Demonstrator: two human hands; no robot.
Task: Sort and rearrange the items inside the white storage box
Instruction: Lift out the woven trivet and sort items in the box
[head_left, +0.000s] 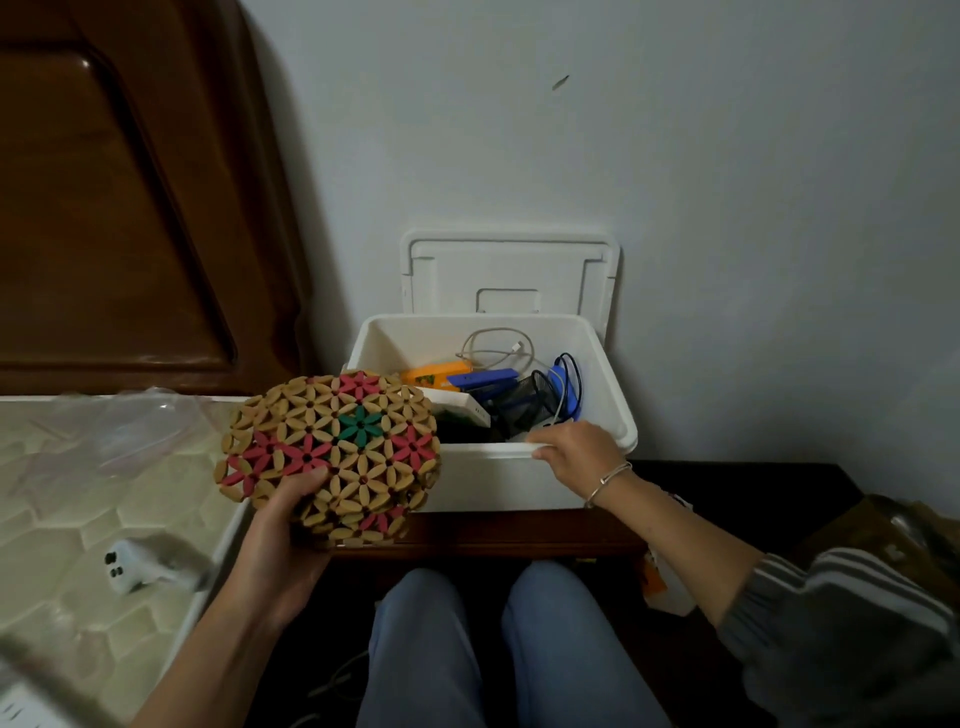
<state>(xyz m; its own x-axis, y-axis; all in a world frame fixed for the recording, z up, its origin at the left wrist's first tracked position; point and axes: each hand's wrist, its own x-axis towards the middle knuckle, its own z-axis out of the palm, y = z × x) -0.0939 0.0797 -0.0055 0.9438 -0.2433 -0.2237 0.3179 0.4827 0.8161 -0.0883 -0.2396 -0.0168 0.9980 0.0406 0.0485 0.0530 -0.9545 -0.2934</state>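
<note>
Head view: I see the white storage box (488, 478) standing open on the dark wooden surface (519, 535), against the wall, with its lid (509, 270) tipped up behind it.

1. Hand state. The left hand (280, 525) grasps a round mat of wooden petal beads (332, 441) at its near edge, thumb on top and fingers underneath. The mat is held in front of the box's left front corner, next to the bed (78, 509). I cannot tell whether it touches the box. The right hand (571, 449) grips the box's front rim, fingers curled over the edge.

2. Contents. A white cable (498, 348) lies coiled at the back. An orange pack (434, 375), blue items (485, 379) and a black mesh holder (530, 405) are crowded together toward the right.

3. Handling, by my judgement. The mat looks light, and its beads are hard but linked, so it likely flexes and sags when held by one edge. I would support it from below or fold it, not pinch a single petal. The cable is limp and may snag the mesh holder, so I would lift it by the coil. The box wall is stiff and smooth; the rim is the sound place to hold it steady.
</note>
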